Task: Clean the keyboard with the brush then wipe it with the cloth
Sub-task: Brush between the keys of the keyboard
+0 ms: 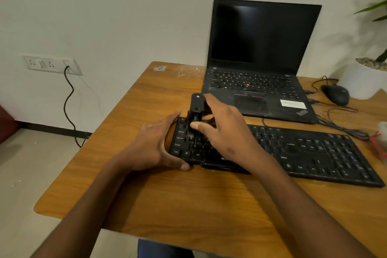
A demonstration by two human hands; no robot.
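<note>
At the far left a wall socket [51,64] fed a dark cable [69,107] that hung down toward the floor; nearer in, the left hand [156,144] lay flat against the left end of the keyboard [303,151], its grip spread rather than clenched, thumb along the front edge and fingers along the side, pinning the board to the wooden tabletop [167,199]; just to its right the black brush [195,115] stood nearly upright over the leftmost keys, bristle end down among them, and the right hand [226,132] had its grip clenched around the handle, thumb in front and fingers behind. The brush looked light and rigid, best taken low on the handle so the bristles could be steered between the caps; the keyboard looked a thin, stiff plastic slab, light enough to skate on the smooth wood unless braced at one end as here; its keycaps probably wanted gentle pressure. Behind it sat an open laptop [261,58] with a dark screen; further right lay a mouse [336,94] with its wire; at the right edge, something pale and red [380,142], possibly the cloth, was too blurred to name.
</note>
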